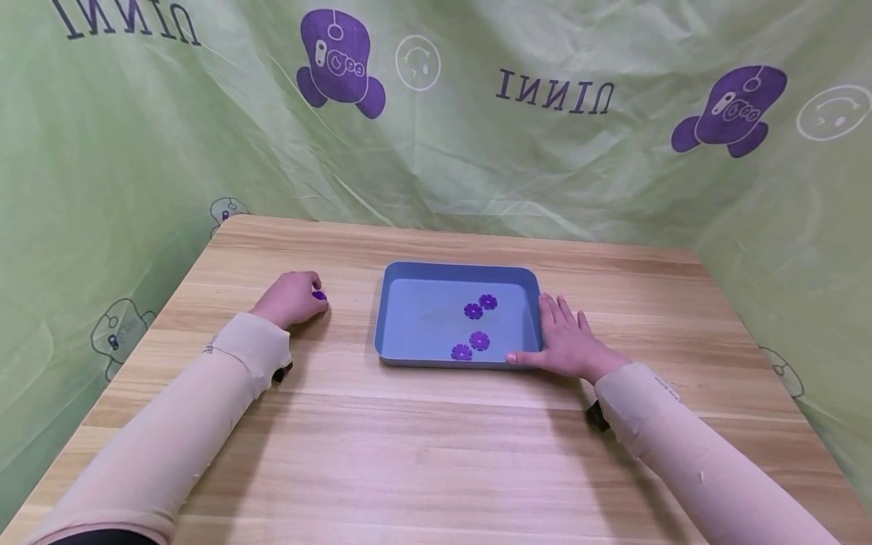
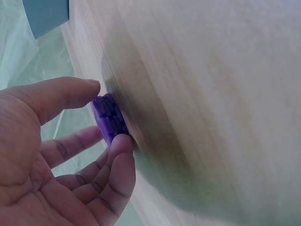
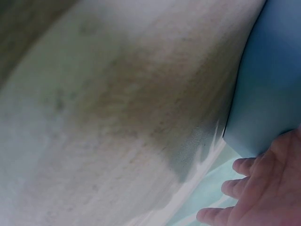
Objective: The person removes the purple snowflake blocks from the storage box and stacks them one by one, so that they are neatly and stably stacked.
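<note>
Four purple gear pieces point(image 1: 477, 327) lie flat inside the blue tray point(image 1: 390, 318), toward its right half; a fifth purple gear piece point(image 2: 109, 118) sits outside it, on the wooden table point(image 1: 436, 462) left of the tray, about midway between the table's left edge and the tray's left wall.

Left hand point(image 1: 291, 298): thumb and fingertips point(image 2: 120, 143) pinched on the fifth piece's toothed rim, the piece touching the tabletop. Fingers curled, clamped across its thickness.

Right hand point(image 1: 568, 343): fingers straight and slightly spread, palm down on the table, thumb lying along the tray's near right corner, fingers along its right wall. Nothing gripped.

Handling, judged: the piece looks like moulded plastic, small, light, rigid, not fragile. Ridged edge gives purchase; the rim is the natural hold, since the flat faces sit flush to the wood. Tray looks like thin hard plastic, shallow, rounded corners, smooth floor; likely to slide on the table if nudged, hence sensible to steady it at the wall.

Table: pale wood-grain laminate, matte. Backdrop: crinkled green sheet point(image 1: 136, 151) with purple printed figures.
</note>
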`<state>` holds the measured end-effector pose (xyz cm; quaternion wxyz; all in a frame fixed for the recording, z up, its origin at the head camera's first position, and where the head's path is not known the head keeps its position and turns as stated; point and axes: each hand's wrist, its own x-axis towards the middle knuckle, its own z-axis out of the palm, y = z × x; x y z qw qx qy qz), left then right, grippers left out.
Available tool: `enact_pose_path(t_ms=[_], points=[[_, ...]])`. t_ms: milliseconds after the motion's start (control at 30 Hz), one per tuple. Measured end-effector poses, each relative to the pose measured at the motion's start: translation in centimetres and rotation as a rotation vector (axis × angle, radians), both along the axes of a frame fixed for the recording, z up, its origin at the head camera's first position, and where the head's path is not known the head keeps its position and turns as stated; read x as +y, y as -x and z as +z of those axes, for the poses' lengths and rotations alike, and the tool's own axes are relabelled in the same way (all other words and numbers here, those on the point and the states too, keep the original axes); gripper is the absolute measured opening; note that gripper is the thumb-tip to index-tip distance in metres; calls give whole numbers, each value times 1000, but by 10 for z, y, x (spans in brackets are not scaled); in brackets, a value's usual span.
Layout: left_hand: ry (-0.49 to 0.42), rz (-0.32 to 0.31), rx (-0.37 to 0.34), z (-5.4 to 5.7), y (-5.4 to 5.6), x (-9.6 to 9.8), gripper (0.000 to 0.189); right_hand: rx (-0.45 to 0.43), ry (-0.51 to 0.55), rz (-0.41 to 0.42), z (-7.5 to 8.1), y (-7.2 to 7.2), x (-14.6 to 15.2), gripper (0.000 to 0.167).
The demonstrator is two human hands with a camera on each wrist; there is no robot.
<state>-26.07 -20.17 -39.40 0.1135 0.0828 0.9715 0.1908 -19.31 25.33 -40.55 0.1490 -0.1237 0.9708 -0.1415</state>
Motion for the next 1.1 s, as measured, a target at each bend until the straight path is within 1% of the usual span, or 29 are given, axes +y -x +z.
enact_pose_path(t_ms=[333, 500, 733, 833, 900, 1000, 1033, 1100], points=[[11, -34, 14, 1, 2, 1, 17, 2, 3, -1, 1, -1, -1, 131], [29, -45, 7, 0, 4, 3, 16, 1, 3, 0, 1, 0, -1, 132], [40, -50, 21, -1, 4, 4, 13, 12, 6, -1, -1, 0, -1, 130], [26, -47, 0, 0, 3, 2, 19, 13, 10, -1, -2, 0, -1, 131], [15, -36, -27, 2, 2, 0, 29, 7, 6, -1, -1, 0, -1, 131], [-11, 2, -82, 4, 2, -5, 43, 2, 6, -3, -1, 0, -2, 130], [-19, 14, -90, 6, 2, -7, 47, 2, 8, -3, -1, 0, -2, 130], [-34, 31, -81, 9, 4, -11, 51, 1, 6, -5, -1, 0, -1, 130]])
